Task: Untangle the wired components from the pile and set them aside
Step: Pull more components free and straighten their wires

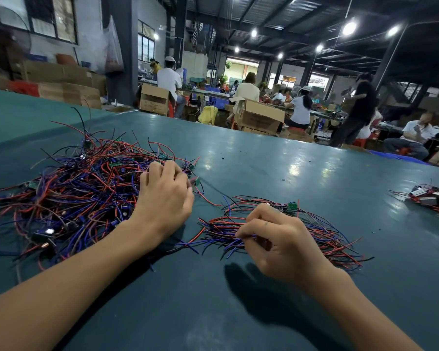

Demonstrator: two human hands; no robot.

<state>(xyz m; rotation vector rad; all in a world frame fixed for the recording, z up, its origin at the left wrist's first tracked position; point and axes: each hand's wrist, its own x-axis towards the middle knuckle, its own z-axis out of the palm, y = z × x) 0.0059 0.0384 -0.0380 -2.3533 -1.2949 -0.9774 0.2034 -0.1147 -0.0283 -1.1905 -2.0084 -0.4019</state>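
A big tangled pile of red, blue and black wired components (74, 188) with small green boards lies on the left of the dark green table (276, 173). My left hand (164, 198) rests at the pile's right edge, fingers curled round a small green board with wires. A smaller, flatter bundle of sorted wires (322, 234) lies to the right. My right hand (276, 247) sits on that bundle, with fingers and thumb pinching a few of its wires at the left side.
Another small heap of wired parts (433, 198) sits at the table's right edge. Beyond the table's far edge are cardboard boxes (259, 117) and several seated people at other benches. Tiny black bits dot the tabletop.
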